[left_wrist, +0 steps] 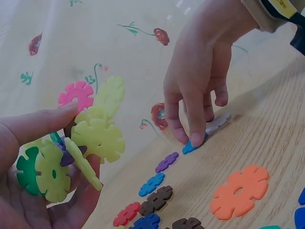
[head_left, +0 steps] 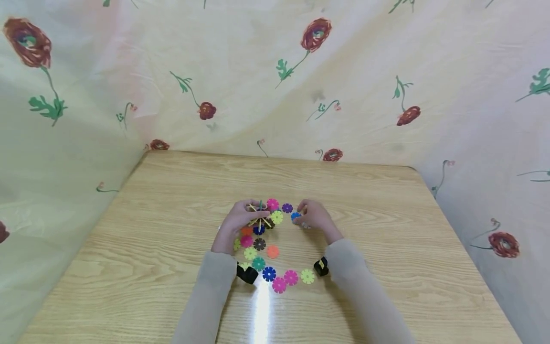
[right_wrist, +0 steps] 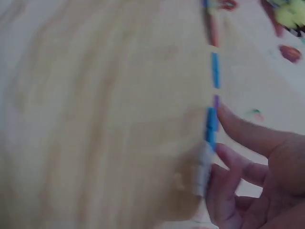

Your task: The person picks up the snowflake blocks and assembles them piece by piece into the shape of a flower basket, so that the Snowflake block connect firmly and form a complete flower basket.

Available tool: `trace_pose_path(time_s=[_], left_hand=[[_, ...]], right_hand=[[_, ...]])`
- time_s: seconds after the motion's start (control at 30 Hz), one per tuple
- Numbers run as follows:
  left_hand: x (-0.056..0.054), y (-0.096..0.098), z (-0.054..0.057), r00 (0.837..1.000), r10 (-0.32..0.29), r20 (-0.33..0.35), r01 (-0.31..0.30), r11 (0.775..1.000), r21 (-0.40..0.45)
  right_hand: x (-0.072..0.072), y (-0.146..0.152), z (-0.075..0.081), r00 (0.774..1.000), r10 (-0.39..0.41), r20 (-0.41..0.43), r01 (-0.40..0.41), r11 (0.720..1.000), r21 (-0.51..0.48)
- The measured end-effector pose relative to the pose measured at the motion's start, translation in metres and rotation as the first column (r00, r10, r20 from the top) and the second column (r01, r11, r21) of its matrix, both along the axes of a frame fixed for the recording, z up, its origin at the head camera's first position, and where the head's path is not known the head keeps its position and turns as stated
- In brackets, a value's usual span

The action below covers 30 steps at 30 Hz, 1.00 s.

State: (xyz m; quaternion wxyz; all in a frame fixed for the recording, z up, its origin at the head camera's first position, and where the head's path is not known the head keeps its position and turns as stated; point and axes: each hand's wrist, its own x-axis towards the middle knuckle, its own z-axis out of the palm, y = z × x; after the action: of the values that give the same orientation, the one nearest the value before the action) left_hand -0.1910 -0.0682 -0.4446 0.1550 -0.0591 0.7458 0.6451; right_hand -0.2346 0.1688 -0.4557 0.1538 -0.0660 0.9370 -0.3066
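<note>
My left hand (head_left: 238,217) holds a cluster of interlocked plastic snowflake discs (left_wrist: 86,138), with yellow, green, pink and purple pieces showing. Thumb and fingers grip it from both sides, raised above the table. To the right, my right hand (head_left: 315,216) reaches down to the tabletop, its thumb and fingertips pinching a blue snowflake disc (left_wrist: 193,145) at the wood. Beside that disc lies a white or clear disc (left_wrist: 219,123), close under the other fingers. A purple disc (head_left: 287,208) lies just left of the right hand.
Several loose discs lie on the wooden table (head_left: 172,191) between the arms, including an orange disc (head_left: 272,252), a dark blue disc (head_left: 269,274) and a pink disc (head_left: 279,285). A flower-patterned cloth (head_left: 258,71) hangs behind the table and along its sides.
</note>
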Motion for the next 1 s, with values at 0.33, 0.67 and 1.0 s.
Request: trace_pose_path(time_s=[0.33, 0.67, 1.0], left_hand=[[0.001, 0.002, -0.003, 0.998, -0.055, 0.027, 0.053, 0.997, 0.062], [0.002, 0.007, -0.002, 0.995, -0.081, 0.055, 0.074, 0.991, 0.108], [0.002, 0.008, -0.005, 0.994, -0.099, 0.045, 0.092, 0.984, 0.151]], right_hand=[[-0.004, -0.008, 0.012, 0.997, -0.071, -0.019, 0.069, 0.996, -0.05], [0.001, -0.012, 0.021, 0.981, -0.135, 0.142, 0.194, 0.766, -0.613], [0.016, -0.031, 0.025, 0.984, -0.174, 0.044, 0.165, 0.775, -0.611]])
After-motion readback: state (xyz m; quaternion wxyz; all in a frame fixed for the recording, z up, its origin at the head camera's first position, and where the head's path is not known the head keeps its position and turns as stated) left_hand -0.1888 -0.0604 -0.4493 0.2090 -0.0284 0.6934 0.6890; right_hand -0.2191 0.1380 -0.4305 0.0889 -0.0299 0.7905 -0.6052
